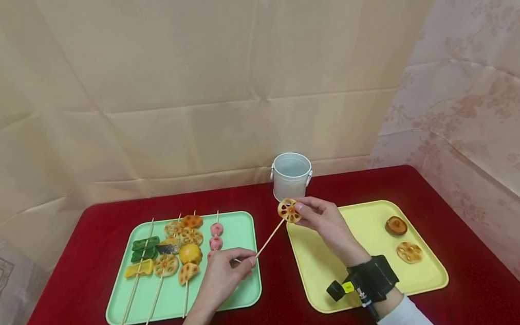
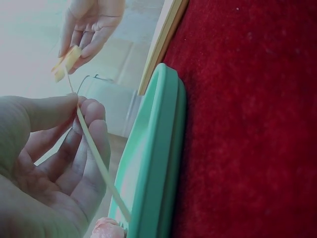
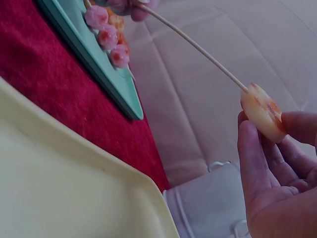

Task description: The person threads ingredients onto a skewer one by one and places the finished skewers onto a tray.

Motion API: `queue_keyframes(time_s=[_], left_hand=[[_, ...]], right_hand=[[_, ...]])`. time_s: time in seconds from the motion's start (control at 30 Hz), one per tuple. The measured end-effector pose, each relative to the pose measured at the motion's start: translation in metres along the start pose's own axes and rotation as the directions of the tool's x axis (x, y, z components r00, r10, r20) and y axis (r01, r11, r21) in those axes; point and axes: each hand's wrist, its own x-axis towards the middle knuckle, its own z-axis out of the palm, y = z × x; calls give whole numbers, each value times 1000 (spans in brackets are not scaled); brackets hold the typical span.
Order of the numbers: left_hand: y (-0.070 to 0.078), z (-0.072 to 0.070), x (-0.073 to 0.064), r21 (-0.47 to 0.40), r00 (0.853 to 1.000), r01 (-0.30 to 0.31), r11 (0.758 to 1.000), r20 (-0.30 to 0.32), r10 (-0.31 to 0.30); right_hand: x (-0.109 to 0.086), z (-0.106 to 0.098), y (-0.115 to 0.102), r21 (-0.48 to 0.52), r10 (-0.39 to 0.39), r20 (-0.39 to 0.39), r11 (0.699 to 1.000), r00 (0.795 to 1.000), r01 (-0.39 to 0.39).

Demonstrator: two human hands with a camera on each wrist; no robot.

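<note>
My left hand (image 1: 225, 274) pinches a thin wooden skewer (image 1: 270, 238) between thumb and fingers, over the right edge of the green tray (image 1: 252, 287). The skewer slants up to the right. At its upper end my right hand (image 1: 328, 223) pinches a lotus root slice (image 1: 289, 210) by thumb and fingertips. In the right wrist view the skewer tip meets the rim of the lotus root slice (image 3: 262, 113); how deep it goes in cannot be told. The left wrist view has the skewer (image 2: 101, 163) running down past my left palm, above the tray.
Several loaded skewers lie on the green tray, among them one with pink balls (image 1: 216, 229) and one with green pieces (image 1: 144, 250). A yellow tray (image 1: 346, 299) holds a mushroom (image 1: 396, 226) and another lotus root slice (image 1: 409, 252). Behind stands a white bucket (image 1: 291, 178).
</note>
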Motion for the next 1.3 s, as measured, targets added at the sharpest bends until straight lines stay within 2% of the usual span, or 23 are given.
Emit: queue_keyframes(time_s=[0.13, 0.37, 0.6, 0.83, 1.03, 1.17, 1.3], left_hand=[[-1, 0, 0, 0, 1000, 18, 1000, 16, -18], [-2, 0, 0, -35, 997, 38, 999, 65, -36], [-2, 2, 1, -51, 1000, 15, 999, 23, -13], [-1, 4, 2, -28, 999, -1, 1000, -32, 0], [-1, 4, 2, -23, 998, 22, 999, -62, -24], [-1, 4, 1, -28, 997, 34, 999, -67, -36], [0, 6, 1, -52, 998, 16, 999, -66, -20]], right_hand=[[0, 1, 0, 0, 5, 20, 1000, 1000, -5], [0, -3, -4, 13, 8, -10, 1000, 1000, -8], [0, 4, -3, 42, 36, 17, 998, 999, -37], [-2, 16, 3, 63, 43, 48, 997, 998, -46], [-4, 23, 7, 62, 42, 86, 997, 995, -48], [-6, 28, 9, 32, 33, 89, 999, 995, -36], [-8, 33, 9, -26, 22, 91, 999, 996, -20]])
